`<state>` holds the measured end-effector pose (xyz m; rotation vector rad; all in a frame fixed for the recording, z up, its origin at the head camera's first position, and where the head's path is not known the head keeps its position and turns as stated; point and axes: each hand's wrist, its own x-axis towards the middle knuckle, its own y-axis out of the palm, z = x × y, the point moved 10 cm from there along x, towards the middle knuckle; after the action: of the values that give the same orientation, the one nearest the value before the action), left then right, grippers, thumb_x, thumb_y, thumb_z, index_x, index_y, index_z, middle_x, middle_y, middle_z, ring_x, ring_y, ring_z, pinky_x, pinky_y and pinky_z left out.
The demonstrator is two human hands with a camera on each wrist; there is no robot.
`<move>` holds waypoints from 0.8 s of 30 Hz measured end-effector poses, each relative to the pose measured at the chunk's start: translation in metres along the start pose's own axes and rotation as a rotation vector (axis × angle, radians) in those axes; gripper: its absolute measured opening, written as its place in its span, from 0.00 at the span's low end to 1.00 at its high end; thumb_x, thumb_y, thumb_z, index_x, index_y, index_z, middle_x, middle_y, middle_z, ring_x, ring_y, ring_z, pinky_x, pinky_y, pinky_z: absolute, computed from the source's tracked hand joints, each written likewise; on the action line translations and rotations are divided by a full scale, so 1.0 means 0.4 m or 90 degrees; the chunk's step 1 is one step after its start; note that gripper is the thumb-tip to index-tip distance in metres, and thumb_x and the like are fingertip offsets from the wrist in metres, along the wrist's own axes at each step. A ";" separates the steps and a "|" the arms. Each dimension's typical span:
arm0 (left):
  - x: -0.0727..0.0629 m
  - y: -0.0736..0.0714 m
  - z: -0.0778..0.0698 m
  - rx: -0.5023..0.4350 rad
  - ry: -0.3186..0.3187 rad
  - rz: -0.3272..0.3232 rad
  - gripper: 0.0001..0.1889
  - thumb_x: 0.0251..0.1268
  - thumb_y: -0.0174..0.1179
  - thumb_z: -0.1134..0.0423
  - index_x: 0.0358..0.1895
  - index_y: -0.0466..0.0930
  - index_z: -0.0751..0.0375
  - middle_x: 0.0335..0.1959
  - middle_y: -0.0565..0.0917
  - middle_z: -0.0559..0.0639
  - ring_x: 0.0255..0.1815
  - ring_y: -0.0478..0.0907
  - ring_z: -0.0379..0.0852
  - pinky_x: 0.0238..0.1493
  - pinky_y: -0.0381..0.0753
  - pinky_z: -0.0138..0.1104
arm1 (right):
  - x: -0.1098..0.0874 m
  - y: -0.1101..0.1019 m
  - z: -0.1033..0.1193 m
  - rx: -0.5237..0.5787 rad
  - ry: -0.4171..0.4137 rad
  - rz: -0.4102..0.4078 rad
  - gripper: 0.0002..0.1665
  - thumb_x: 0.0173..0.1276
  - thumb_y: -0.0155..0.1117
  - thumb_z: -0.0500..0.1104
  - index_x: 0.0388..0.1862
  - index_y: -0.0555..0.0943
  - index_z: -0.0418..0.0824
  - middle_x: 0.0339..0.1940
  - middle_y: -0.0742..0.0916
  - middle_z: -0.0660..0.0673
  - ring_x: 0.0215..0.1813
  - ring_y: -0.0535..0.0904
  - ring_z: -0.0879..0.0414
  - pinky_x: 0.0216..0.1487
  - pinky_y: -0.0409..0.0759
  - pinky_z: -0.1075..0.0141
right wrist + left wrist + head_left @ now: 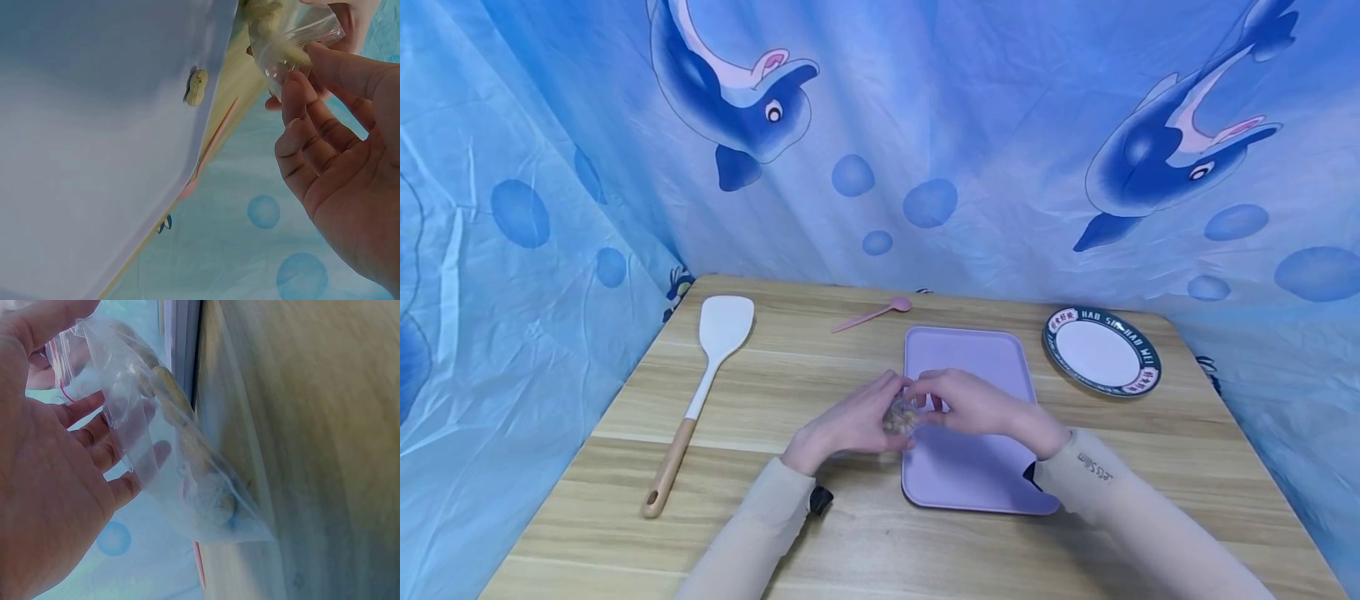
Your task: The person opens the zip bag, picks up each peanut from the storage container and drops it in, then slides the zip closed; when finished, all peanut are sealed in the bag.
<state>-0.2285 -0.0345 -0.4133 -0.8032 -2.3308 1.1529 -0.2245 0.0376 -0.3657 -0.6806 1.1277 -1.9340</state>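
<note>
A clear zip-lock bag (898,416) of unshelled peanuts is held over the left edge of the lilac tray (981,475). My left hand (855,418) grips the bag near its red-lined zip, as the left wrist view shows; peanuts (194,450) lie along its lower side. From the right, my right hand (972,402) has thumb and forefinger at the bag, seemingly pinching its edge; whether a peanut is between them is hard to tell. One loose peanut (197,87) lies on the tray in the right wrist view, hidden behind my hands in the head view.
On the left of the wooden table (820,550) lies a white spatula (727,325) with a wooden handle. A small pink spoon (880,312) is behind the tray. To the right rests a plate (1097,354) with a dark green rim. Blue dolphin-print curtains hang behind.
</note>
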 end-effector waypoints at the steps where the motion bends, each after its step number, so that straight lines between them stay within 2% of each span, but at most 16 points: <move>1: 0.001 0.000 0.000 0.001 0.000 0.000 0.38 0.52 0.74 0.49 0.65 0.68 0.54 0.49 0.73 0.43 0.45 0.73 0.38 0.50 0.76 0.33 | -0.001 0.001 -0.001 0.000 0.002 0.000 0.17 0.63 0.69 0.33 0.52 0.84 0.40 0.39 0.84 0.48 0.33 0.77 0.61 0.38 0.76 0.66; 6: 0.003 0.001 0.000 0.003 -0.001 0.000 0.38 0.52 0.74 0.50 0.66 0.68 0.54 0.50 0.73 0.42 0.47 0.73 0.39 0.53 0.76 0.34 | -0.004 0.001 -0.004 0.005 0.017 0.000 0.15 0.64 0.70 0.34 0.51 0.85 0.41 0.42 0.85 0.48 0.36 0.78 0.57 0.39 0.77 0.66; 24: 0.001 0.000 0.001 0.005 -0.007 0.000 0.39 0.52 0.75 0.49 0.67 0.67 0.55 0.49 0.74 0.45 0.44 0.73 0.40 0.49 0.76 0.33 | -0.004 0.001 -0.013 0.011 0.036 0.000 0.13 0.65 0.70 0.36 0.49 0.85 0.40 0.42 0.85 0.50 0.36 0.78 0.58 0.40 0.77 0.65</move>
<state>-0.2292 -0.0347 -0.4134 -0.7967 -2.3332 1.1693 -0.2272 0.0412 -0.3685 -0.6188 1.1444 -1.9717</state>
